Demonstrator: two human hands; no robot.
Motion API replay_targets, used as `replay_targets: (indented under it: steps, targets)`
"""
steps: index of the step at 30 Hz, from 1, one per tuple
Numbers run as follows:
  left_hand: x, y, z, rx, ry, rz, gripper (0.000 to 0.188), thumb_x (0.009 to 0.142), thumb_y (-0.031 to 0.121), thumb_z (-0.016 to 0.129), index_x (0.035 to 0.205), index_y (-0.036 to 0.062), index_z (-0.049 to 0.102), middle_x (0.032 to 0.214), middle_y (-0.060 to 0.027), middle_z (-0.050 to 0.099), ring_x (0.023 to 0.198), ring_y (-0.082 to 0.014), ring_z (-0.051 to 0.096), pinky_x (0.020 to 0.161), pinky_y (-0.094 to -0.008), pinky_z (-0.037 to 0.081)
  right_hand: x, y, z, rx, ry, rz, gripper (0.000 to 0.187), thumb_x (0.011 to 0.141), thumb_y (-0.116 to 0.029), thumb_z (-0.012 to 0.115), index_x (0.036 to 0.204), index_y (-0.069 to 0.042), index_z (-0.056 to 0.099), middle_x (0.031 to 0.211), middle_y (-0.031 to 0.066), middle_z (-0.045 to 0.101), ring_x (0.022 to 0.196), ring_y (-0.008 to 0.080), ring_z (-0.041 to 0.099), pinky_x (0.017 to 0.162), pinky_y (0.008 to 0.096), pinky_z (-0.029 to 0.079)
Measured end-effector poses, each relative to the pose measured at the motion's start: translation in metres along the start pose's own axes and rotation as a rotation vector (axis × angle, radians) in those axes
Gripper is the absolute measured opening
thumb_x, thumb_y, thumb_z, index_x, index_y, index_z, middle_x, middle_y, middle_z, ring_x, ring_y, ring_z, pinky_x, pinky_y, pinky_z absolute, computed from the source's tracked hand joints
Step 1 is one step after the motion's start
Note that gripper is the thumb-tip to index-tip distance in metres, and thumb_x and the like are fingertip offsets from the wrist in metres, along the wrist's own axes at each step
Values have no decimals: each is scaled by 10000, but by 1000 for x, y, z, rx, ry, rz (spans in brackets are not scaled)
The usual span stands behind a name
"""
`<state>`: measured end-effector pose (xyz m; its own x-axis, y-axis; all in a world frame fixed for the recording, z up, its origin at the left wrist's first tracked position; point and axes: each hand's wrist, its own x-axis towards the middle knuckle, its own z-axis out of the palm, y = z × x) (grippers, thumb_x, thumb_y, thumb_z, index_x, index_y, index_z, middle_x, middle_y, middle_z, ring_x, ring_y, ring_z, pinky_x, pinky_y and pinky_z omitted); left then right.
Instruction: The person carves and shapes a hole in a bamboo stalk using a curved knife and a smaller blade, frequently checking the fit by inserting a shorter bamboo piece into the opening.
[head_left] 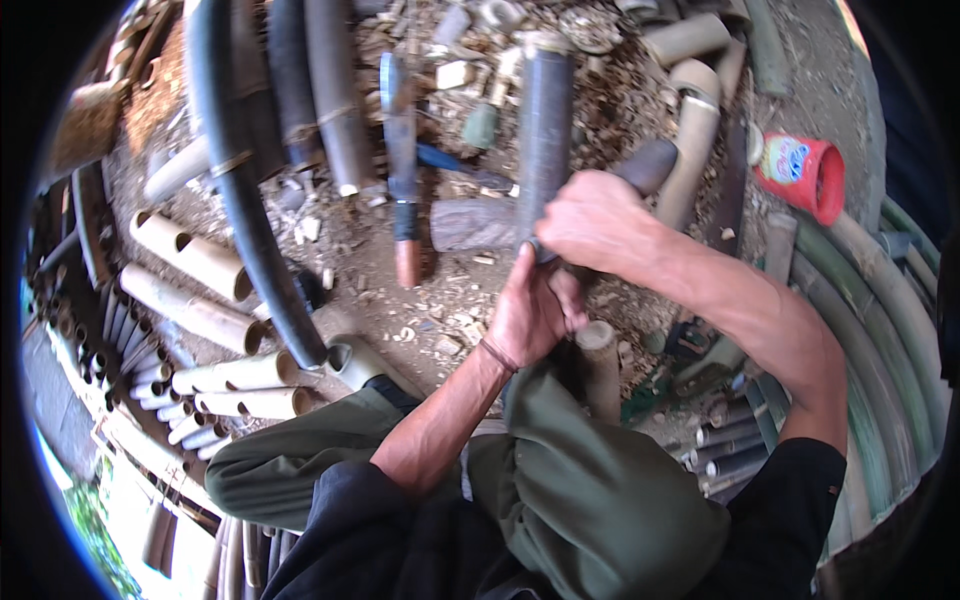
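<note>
A dark bamboo tube (546,130) points away from me, its near end between my hands. Against that end my left hand (530,305) is curled, thumb up along the rim and fingers bent below. My right hand (597,225) is closed in a fist over the tube's right side near the same end; what its fingers hold is hidden. A grey-brown wooden block (473,225) lies across beneath the tube. Beyond my right fist a dark rounded end (648,165) sticks out; I cannot tell whether it belongs to that block. An upright pale bamboo piece (598,365) stands just below my hands.
Left of the tube lies a long-bladed tool (402,170) with an orange-brown handle end. Wood chips (450,320) cover the ground. Cut bamboo pieces (190,305) and a long dark pole (255,220) lie left. A red container (803,175) and green bamboo poles (870,330) are right.
</note>
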<state>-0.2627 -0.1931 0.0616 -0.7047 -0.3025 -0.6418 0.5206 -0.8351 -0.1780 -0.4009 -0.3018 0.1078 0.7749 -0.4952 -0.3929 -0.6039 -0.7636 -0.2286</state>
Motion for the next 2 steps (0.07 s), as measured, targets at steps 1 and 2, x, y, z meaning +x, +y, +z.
replay_targets:
  steps: [1, 2]
  targets:
    - [-11, 12, -3, 171, 22, -60, 635, 965, 665, 338, 969, 74, 571, 723, -45, 599, 727, -168, 608, 758, -335, 492, -8, 3, 19, -7, 183, 20, 125, 755, -239, 701, 832, -155, 751, 693, 64, 716, 648, 203, 713, 575, 323, 555]
    - [-17, 33, -3, 212, 33, -2, 635, 965, 665, 338, 969, 74, 571, 723, -45, 599, 727, -168, 608, 758, -335, 492, 14, 7, 11, -31, 246, -4, 125, 755, -239, 701, 832, -155, 751, 693, 64, 716, 648, 203, 713, 575, 323, 555]
